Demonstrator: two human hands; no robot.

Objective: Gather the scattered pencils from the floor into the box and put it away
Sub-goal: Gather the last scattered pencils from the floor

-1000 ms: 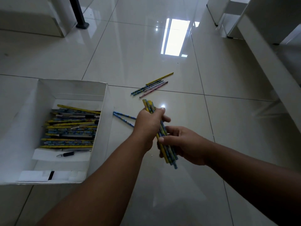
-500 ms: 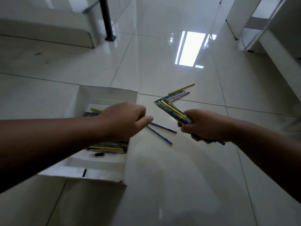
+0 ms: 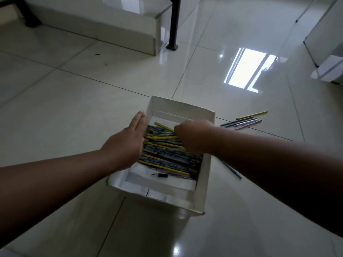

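A white cardboard box (image 3: 203, 184) stands open on the tiled floor, its bottom covered with several yellow and blue pencils (image 3: 167, 157). My left hand (image 3: 130, 141) lies flat with straight fingers against the box's left wall. Inside the box, my right hand (image 3: 193, 136) reaches down with its fingers curled over a bunch of pencils that rests on the pile. To the right of the box a few loose pencils (image 3: 245, 121) lie on the floor. A blue pencil (image 3: 232, 170) pokes out from under my right forearm.
A black pen (image 3: 163, 175) lies in the near end of the box. A black post (image 3: 173, 25) and a low white ledge (image 3: 111, 26) stand at the back. White furniture (image 3: 326, 45) lines the right side. Glossy tile surrounds the box.
My right hand has carried the pencil bunch leftward into the box. My left hand has moved from mid-air to the box's left wall. The view has swung toward the box.
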